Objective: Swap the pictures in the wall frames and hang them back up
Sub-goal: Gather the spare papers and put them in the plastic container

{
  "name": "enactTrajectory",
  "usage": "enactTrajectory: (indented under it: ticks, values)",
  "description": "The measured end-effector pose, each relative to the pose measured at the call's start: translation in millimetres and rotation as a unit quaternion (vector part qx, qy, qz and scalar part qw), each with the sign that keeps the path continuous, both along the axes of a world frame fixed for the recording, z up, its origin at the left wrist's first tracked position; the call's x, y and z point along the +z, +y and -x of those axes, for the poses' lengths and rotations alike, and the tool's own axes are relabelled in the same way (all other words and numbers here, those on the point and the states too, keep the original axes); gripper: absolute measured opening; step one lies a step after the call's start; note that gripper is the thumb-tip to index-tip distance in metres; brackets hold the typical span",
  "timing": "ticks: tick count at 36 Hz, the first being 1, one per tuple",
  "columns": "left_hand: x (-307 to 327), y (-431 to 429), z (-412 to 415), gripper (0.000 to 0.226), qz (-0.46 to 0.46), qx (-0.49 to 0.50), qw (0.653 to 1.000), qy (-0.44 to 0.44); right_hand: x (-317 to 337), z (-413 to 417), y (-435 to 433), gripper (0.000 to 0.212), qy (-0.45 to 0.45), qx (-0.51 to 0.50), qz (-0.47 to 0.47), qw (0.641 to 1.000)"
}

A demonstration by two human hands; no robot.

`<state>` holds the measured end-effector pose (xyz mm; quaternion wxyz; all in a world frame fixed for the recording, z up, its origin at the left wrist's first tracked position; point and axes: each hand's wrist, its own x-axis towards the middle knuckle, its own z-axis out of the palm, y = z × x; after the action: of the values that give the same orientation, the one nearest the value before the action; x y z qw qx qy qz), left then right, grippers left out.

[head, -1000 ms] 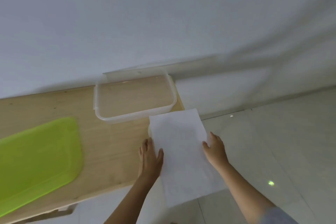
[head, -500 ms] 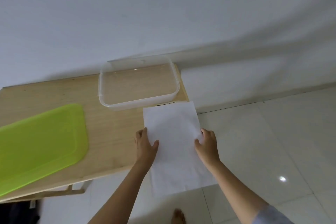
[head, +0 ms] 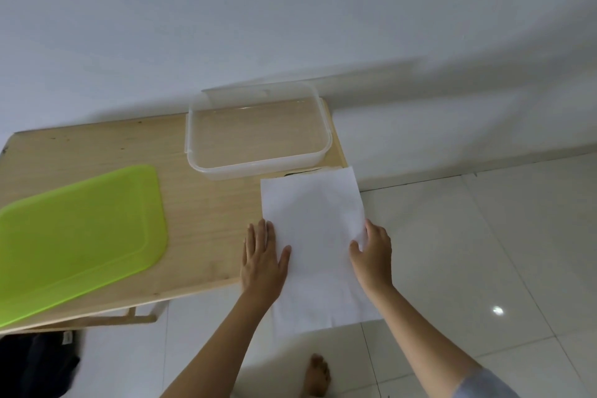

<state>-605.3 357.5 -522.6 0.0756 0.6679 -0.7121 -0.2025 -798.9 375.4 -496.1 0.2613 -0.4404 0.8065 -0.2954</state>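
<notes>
Sheet point(head: 315, 236) plain white; lid point(head: 77, 233) lime green; container point(head: 258, 134) clear, colourless; table point(head: 206, 203) pale wood grain; floor point(head: 484, 252) white tiles; wall point(head: 290, 10) white.

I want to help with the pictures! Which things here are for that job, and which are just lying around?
For the job:
sheet
left hand, resting flat on its left edge
right hand, holding its right edge

Just lying about:
clear box
green lid
table
dark cloth on the floor
</notes>
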Motion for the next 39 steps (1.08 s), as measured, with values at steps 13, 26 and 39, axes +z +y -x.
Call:
enactTrajectory:
  ticks: [13,26,39]
  values:
    - [-16.9,2.4,-19.4,0.083,0.024,-0.032,0.999,-0.034,-5.8,-15.7,8.2,0.054,0.019,0.031,-0.015,0.999]
    - [-18.7,1.4,-21.2,0.07,0.039,-0.036,0.996,-0.067,1.0,-16.7,-0.2,0.046,0.023,0.013,-0.009,1.0]
    - [-17.9,-0.3,-26.3,0.077,0.05,-0.027,0.997,-0.061,3.0,-11.8,-12.6,0.036,-0.028,0.005,-0.057,0.998]
